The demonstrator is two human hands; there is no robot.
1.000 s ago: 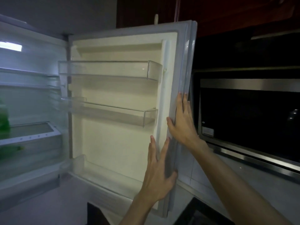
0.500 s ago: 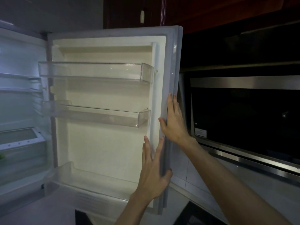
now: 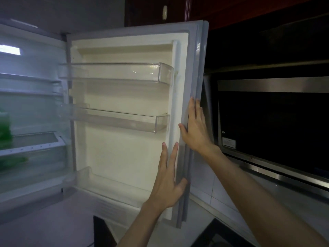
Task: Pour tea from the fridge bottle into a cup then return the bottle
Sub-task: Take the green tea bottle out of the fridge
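The fridge door (image 3: 124, 148) has a cream inner liner of smooth, faintly sheened plastic, a grey, rubbery-looking gasket (image 3: 195, 77), and door shelves (image 3: 115, 71) of clear glossy plastic. Beside it the oven (image 3: 272, 122) shows glossy dark glass framed in brushed metal, beneath a polished reddish wooden cabinet (image 3: 222, 9).

left hand (image 3: 167, 180), right hand (image 3: 195, 130) on fridge door (image 3: 124, 148)

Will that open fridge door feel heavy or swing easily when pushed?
Probably easily: the door shelves look empty, so the fridge door carries little weight. It looks stiff, likely swinging as one piece under the left hand and right hand.
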